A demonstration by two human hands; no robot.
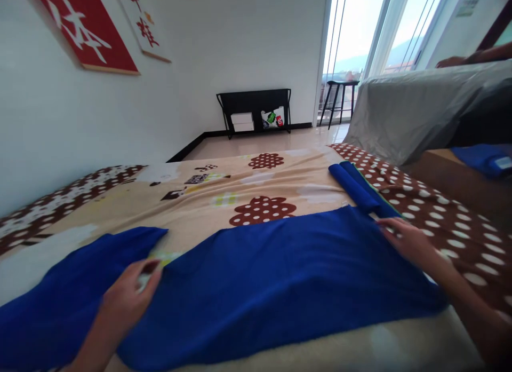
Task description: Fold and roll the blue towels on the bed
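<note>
A flat blue cloth [272, 281] is spread across the patterned blanket, with soft wrinkles over its middle. My left hand [130, 292] is closed at its upper left edge, finger and thumb pinched together. At the far right corner, my right hand [406, 241] pinches the same cloth. Small pale spots show at the fingers of both hands, too blurred to make out. Left of my left hand lies a second blue cloth [76, 276], partly hidden by my wrist. A rolled or folded blue cloth [354, 188] with a green edge lies just beyond my right hand.
Beneath everything is a beige blanket [192, 217] with brown dotted borders. A sheet-covered piece of furniture [400, 110] stands at right, another person's arm [476, 57] above it. More blue cloth [484, 158] lies below. A black rack [254, 102] and a stool [340, 97] stand behind.
</note>
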